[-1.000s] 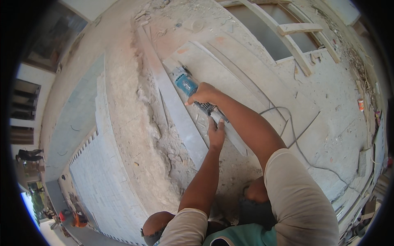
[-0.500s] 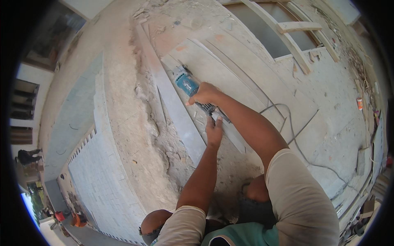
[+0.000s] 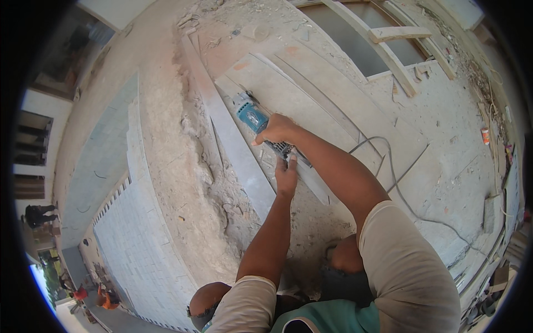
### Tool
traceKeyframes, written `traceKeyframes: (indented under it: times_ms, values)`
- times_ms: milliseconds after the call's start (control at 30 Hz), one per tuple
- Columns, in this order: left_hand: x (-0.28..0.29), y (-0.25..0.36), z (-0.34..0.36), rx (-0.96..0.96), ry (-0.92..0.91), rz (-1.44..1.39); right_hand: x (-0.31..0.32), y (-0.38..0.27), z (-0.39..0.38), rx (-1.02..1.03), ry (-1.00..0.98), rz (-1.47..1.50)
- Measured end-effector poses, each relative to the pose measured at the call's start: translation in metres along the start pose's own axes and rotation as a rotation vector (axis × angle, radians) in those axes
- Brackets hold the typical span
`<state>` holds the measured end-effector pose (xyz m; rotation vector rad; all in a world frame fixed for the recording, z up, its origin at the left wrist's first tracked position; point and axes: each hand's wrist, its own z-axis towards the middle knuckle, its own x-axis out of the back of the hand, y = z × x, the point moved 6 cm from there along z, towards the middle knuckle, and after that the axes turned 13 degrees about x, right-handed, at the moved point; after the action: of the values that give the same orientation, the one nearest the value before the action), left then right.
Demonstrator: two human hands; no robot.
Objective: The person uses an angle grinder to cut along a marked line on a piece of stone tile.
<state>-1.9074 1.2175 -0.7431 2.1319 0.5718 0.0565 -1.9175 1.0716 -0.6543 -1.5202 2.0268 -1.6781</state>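
Note:
My right hand is closed round the body of a teal angle grinder, whose guarded head points up and away from me. Below it, my left hand grips at the grinder's rear end, thumb up; its exact hold is partly hidden. The tool is over a pale, dusty slab, with a narrow strip under its rear. A long grey strip lies to the left, and a cord loops out to the right across the dusty slabs.
A broken concrete edge runs along the left, beyond it a tiled surface. A rectangular opening with wooden beams is at upper right. Debris lines the right edge. Other people are at far left.
My left hand has shifted slightly up and left along with the grinder's rear end. My right hand's hold looks unchanged, and the whole view has shifted a little.

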Motion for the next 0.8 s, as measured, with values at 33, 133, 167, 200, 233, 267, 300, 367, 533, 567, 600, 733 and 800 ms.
traceKeyframes:
  times_ms: [33,133,167,200,233,267,300,367,533,567,600,733,800]
  values:
    - [0.0,0.0,0.0,-0.013,-0.002,-0.002,0.0,0.0,0.0,-0.002,-0.001,0.001]
    - [0.0,0.0,0.001,-0.025,0.005,-0.005,-0.001,0.0,0.002,-0.006,-0.007,0.008]
    - [0.0,0.0,0.001,-0.023,0.007,-0.003,-0.001,0.0,0.002,-0.008,-0.009,0.01]
    - [0.002,-0.002,0.001,-0.001,0.01,0.001,-0.003,0.001,0.001,-0.014,-0.006,0.011]
    - [0.002,0.0,0.001,-0.026,0.002,-0.001,-0.003,0.0,0.001,-0.011,-0.002,0.01]
    - [0.002,0.0,0.001,-0.031,0.002,-0.001,-0.003,0.001,0.0,-0.01,0.001,0.01]
    - [0.003,-0.001,0.001,-0.014,0.013,0.005,-0.003,0.001,0.0,-0.009,0.003,0.001]
    - [0.002,-0.001,0.0,-0.032,0.028,0.006,-0.003,0.001,-0.001,-0.009,0.001,-0.007]
    - [0.001,0.002,-0.002,-0.061,0.065,0.004,-0.004,0.003,-0.007,-0.021,0.003,-0.017]
    - [0.001,0.003,-0.003,-0.067,0.059,0.001,-0.005,0.003,-0.008,-0.019,0.006,-0.017]
    - [0.0,0.002,-0.004,-0.049,0.065,0.004,-0.005,0.004,-0.008,-0.023,0.007,-0.025]
    - [-0.007,-0.007,-0.023,-0.029,0.091,0.13,-0.005,0.005,-0.009,0.0,0.015,-0.017]
    - [-0.015,-0.014,-0.034,-0.035,0.023,0.026,-0.005,0.007,-0.008,0.0,0.02,-0.011]
